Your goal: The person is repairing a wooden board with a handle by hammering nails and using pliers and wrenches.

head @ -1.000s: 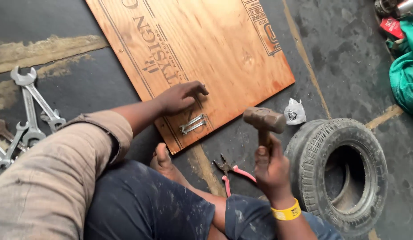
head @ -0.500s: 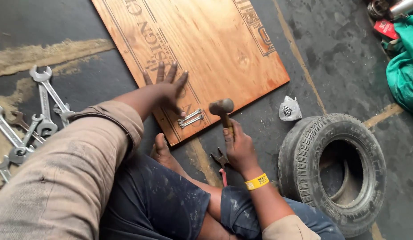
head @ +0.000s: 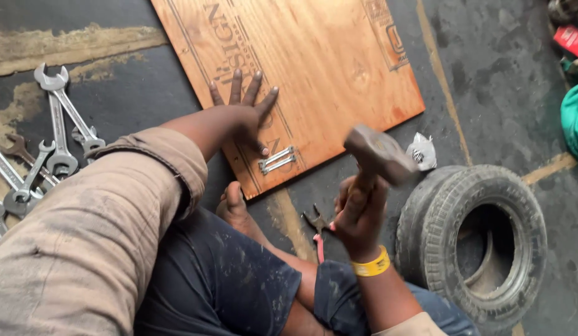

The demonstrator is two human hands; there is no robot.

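On the plywood board point(head: 314, 68), left hand point(head: 242, 118) flat, fingers spread; right hand point(head: 357, 214) clenched around blurred hammer point(head: 379, 155), handle hidden.

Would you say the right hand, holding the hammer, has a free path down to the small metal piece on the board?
Probably yes: the hammer in the right hand is raised beside the metal piece, and the left hand lies flat just above it, off to the side.

One hammer point(head: 379, 155) – one plywood board point(head: 314, 68) – one tyre point(head: 482, 239) – one pliers point(head: 317, 227) – several spanners point(head: 55, 134).
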